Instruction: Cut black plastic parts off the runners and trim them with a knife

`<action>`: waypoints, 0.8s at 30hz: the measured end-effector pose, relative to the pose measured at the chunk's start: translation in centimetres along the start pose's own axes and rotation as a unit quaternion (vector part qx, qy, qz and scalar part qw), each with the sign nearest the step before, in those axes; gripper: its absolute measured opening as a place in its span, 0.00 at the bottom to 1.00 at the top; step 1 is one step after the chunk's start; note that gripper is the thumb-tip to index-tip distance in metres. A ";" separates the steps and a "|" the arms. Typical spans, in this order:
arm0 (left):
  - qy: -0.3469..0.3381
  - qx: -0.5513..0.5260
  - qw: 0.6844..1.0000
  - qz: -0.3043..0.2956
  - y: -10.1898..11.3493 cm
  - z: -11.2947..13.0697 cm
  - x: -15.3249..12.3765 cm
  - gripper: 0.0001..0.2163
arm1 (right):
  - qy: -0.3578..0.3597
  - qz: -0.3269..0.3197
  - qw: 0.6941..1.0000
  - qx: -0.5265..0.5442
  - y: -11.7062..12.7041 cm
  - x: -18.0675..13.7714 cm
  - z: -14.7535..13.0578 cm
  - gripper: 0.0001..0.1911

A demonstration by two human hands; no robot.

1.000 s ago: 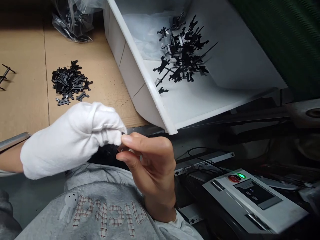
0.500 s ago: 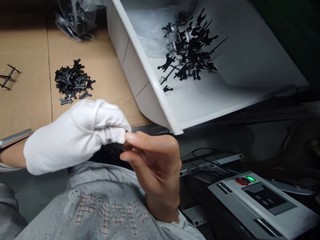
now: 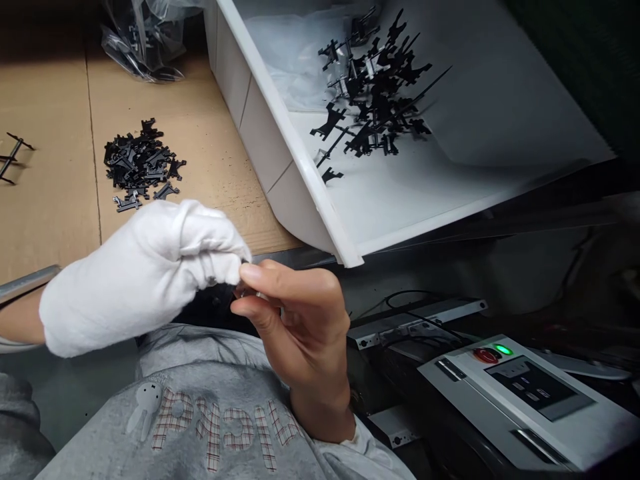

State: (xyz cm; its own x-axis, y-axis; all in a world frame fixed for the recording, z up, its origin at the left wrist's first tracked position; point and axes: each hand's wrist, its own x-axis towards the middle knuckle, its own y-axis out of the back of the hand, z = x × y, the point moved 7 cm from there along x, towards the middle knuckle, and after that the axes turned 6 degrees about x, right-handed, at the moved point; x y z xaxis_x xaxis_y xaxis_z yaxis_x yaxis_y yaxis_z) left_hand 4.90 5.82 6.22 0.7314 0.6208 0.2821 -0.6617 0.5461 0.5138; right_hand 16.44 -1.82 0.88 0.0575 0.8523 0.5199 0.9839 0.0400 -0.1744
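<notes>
My left hand (image 3: 145, 273), in a white cloth glove, is closed with its fingers curled. Small dark bits of a part peek out by the gloved fingertips, but most of it is hidden. Bare, my right hand (image 3: 300, 320) meets the glove's fingertips in a pinch, thumb and forefinger bent close together. Something small and shiny shows faintly between them, too hidden to name. Beyond the glove, a pile of small black plastic parts (image 3: 143, 160) lies on the cardboard-covered table (image 3: 210, 140).
A white bin (image 3: 320, 200) holds several black plastic pieces (image 3: 380, 100), some on sprues. A clear plastic bag (image 3: 145, 47) stands at the back; a black sprue frame (image 3: 13, 160) lies far left. At lower right is a machine box (image 3: 480, 400) with a red button and green light.
Both hands remain together in nearly the same pose. They and the surroundings sit slightly further left in the view, and the right finger and thumb look a little closer together.
</notes>
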 end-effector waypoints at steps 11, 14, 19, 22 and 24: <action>-0.003 0.025 0.999 -0.019 -0.1 0.1 -0.3 0.13 | -0.008 -0.005 0.999 0.044 0.3 -0.3 0.2 0.27; -0.013 0.034 0.999 -0.025 0.0 0.3 -0.4 0.13 | -0.030 -0.002 0.998 0.051 0.3 -0.5 0.1 0.29; -0.003 0.032 0.999 -0.028 -0.2 0.3 -0.2 0.13 | -0.016 -0.004 0.999 0.050 0.3 -0.3 0.1 0.28; 0.000 0.030 0.999 -0.031 -0.2 0.3 0.0 0.13 | -0.013 -0.006 0.999 0.041 0.3 -0.2 0.0 0.25; 0.005 0.030 0.999 -0.033 -0.3 0.1 -0.1 0.13 | -0.017 -0.006 1.000 0.023 0.3 -0.1 0.0 0.24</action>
State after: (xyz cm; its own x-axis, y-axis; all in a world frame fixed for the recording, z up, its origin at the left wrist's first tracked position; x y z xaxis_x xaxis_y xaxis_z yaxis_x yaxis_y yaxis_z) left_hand 5.02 5.51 6.17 0.7711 0.5908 0.2374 -0.6008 0.5518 0.5784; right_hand 16.76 -1.94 0.78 0.0396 0.8684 0.4943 0.9754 0.0739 -0.2078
